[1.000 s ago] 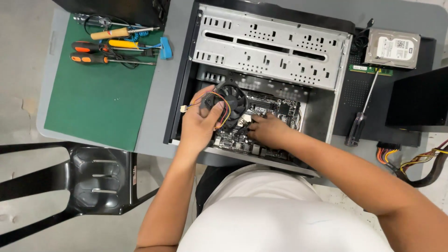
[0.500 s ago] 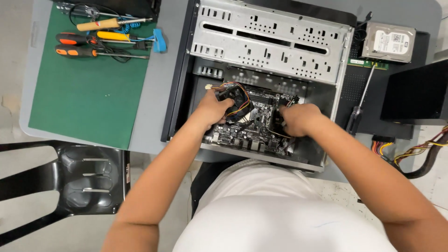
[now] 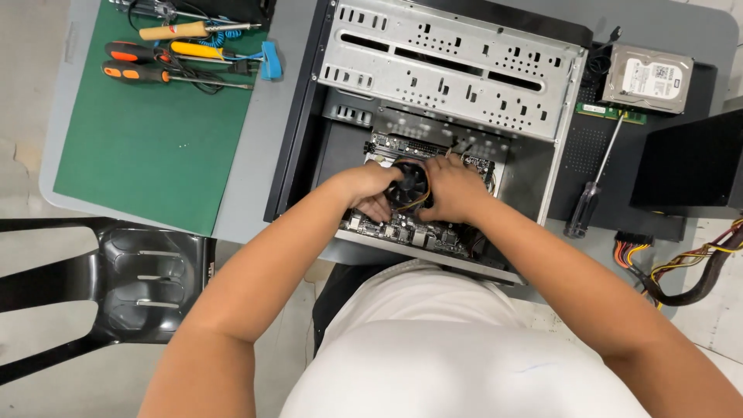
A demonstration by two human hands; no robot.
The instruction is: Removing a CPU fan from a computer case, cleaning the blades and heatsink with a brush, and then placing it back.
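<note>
An open computer case [image 3: 306, 147] lies on its side on the grey table. Inside it sits a motherboard [image 3: 402, 228] with a round black cooler fan [image 3: 410, 186]. My left hand [image 3: 364, 190] grips the fan's left side, fingers curled down beside it. My right hand [image 3: 453, 190] grips the fan's right side. Both hands close around the fan from opposite sides. The silver drive cage [image 3: 457, 66] spans the case above my hands. The board under my palms is hidden.
A green mat [image 3: 147, 131] lies left of the case, with several screwdrivers [image 3: 174, 73] along its top. Right of the case lie a hard drive [image 3: 646, 77], a long black screwdriver [image 3: 592, 197], a black panel [image 3: 689, 162] and a cable bundle [image 3: 681, 271]. A black chair [image 3: 101, 286] stands lower left.
Both hands have come together onto the cooler fan; earlier the right hand was lower right on the board. The camera view has shifted leftward.
</note>
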